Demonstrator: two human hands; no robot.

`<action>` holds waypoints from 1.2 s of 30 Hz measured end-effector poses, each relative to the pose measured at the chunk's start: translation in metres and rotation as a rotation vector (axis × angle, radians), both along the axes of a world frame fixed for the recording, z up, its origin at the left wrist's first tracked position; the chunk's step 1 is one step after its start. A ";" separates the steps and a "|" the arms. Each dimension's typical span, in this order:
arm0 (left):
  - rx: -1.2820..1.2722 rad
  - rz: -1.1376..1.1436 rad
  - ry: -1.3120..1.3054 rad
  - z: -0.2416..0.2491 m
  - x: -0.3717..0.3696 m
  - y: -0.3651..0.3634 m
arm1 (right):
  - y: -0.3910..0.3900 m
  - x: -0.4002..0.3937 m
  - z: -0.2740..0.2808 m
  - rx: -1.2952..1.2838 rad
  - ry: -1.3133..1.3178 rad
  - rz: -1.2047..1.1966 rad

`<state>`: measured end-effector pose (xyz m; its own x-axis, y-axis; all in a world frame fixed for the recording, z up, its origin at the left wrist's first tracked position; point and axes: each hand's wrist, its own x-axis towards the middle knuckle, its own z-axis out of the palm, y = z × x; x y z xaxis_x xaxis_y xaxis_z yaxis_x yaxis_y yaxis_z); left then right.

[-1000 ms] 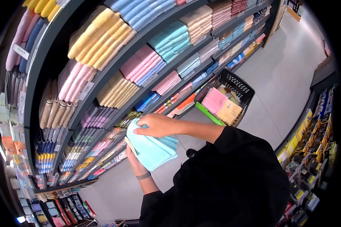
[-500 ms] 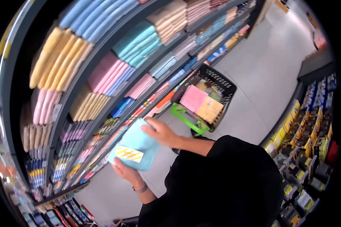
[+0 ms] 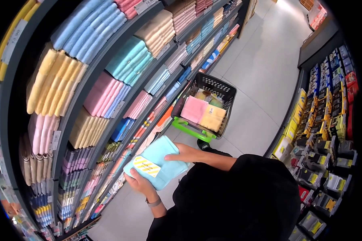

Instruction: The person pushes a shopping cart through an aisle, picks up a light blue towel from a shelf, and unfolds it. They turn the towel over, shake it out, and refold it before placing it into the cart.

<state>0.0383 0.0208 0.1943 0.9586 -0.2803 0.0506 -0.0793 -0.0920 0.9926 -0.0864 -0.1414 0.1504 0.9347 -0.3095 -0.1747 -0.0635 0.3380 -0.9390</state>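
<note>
A folded light-blue towel [image 3: 161, 150] with a yellow-and-white striped label [image 3: 147, 166] is held between my two hands in front of the shelves. My left hand [image 3: 142, 185], with a grey band at its wrist, grips the lower left corner, its thumb close to the label. At the right edge, my right hand [image 3: 182, 154] is closed on the towel with the thumb lying on top; its other fingers are hidden underneath.
Shelves of folded towels [image 3: 90, 30] in many colours run along the left. On the floor ahead stands a black basket [image 3: 228, 93] with a green handle [image 3: 193, 130], holding a pink towel [image 3: 194, 109] and a yellow one [image 3: 212, 118]. Packaged goods [image 3: 317, 160] hang at the right.
The view has shifted, so the shelves and basket appear further left. My right hand has moved from the towel's top edge down to its right side; the towel lies slightly lower and turned.
</note>
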 end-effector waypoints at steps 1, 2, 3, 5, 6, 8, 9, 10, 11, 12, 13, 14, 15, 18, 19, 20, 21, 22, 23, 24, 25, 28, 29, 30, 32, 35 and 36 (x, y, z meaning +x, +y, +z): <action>0.114 0.017 -0.136 -0.004 0.003 0.004 | 0.003 -0.001 0.002 0.024 0.045 -0.014; 0.223 0.032 -0.274 -0.011 0.007 0.006 | 0.006 -0.002 0.005 0.044 0.090 -0.033; -0.010 -0.042 -0.090 -0.017 0.013 0.009 | 0.008 -0.004 0.010 0.031 0.094 -0.047; -0.088 -0.108 -0.013 -0.008 0.012 0.009 | 0.013 -0.008 0.022 -0.037 0.133 -0.099; -0.149 -0.160 0.060 -0.002 0.011 0.007 | 0.016 -0.010 0.027 -0.053 0.140 -0.114; -0.110 -0.201 -0.048 -0.018 0.027 0.021 | 0.022 -0.014 0.035 -0.100 0.092 -0.177; -0.138 -0.391 0.144 -0.018 0.032 0.027 | 0.022 -0.017 0.038 -0.116 0.095 -0.186; -0.160 -0.582 0.335 -0.018 0.038 0.033 | 0.023 -0.021 0.040 -0.166 0.136 -0.186; -0.183 -0.659 0.390 -0.019 0.045 0.036 | 0.024 -0.026 0.042 -0.213 0.177 -0.186; -0.193 -0.672 0.390 -0.018 0.054 0.039 | 0.025 -0.030 0.043 -0.223 0.180 -0.197; -0.130 -0.820 0.405 -0.015 0.063 0.042 | 0.025 -0.035 0.044 -0.321 0.200 -0.176; -0.064 -0.969 0.414 -0.011 0.070 0.042 | 0.025 -0.040 0.047 -0.417 0.219 -0.155; -0.049 -1.053 0.436 -0.007 0.076 0.038 | 0.028 -0.044 0.051 -0.426 0.219 -0.170; 0.054 -1.257 0.322 0.016 0.073 0.017 | 0.036 -0.053 0.060 -0.569 0.170 -0.187; 0.099 -1.312 0.302 0.024 0.067 0.009 | 0.040 -0.055 0.060 -0.625 0.150 -0.190; 0.101 -1.326 0.296 0.028 0.062 -0.001 | 0.044 -0.057 0.060 -0.680 0.131 -0.192; 0.213 -1.432 0.128 0.032 0.057 -0.011 | 0.046 -0.059 0.057 -0.696 0.122 -0.189; 0.327 -1.525 -0.046 0.035 0.052 -0.016 | 0.047 -0.061 0.056 -0.696 0.121 -0.199; 0.360 -1.525 -0.109 0.032 0.045 -0.021 | 0.047 -0.064 0.055 -0.717 0.079 -0.222; 0.364 -1.532 -0.116 0.029 0.039 -0.023 | 0.046 -0.067 0.054 -0.738 0.038 -0.245; 0.405 -1.511 -0.136 0.027 0.033 -0.026 | 0.044 -0.071 0.054 -0.738 0.035 -0.255; 0.461 -1.473 -0.219 0.034 0.012 -0.038 | 0.034 -0.091 0.051 -0.710 0.025 -0.276; 0.482 -1.463 -0.230 0.034 0.005 -0.041 | 0.030 -0.098 0.050 -0.668 0.042 -0.249; 0.504 -1.450 -0.239 0.034 -0.002 -0.044 | 0.026 -0.106 0.049 -0.625 0.057 -0.219; 0.496 -1.470 -0.239 0.034 -0.016 -0.052 | 0.014 -0.123 0.045 -0.529 0.087 -0.169; 0.491 -1.504 -0.237 0.035 -0.040 -0.069 | -0.007 -0.152 0.035 -0.386 0.137 -0.075; 0.488 -1.517 -0.232 0.036 -0.049 -0.075 | -0.014 -0.163 0.030 -0.342 0.164 -0.030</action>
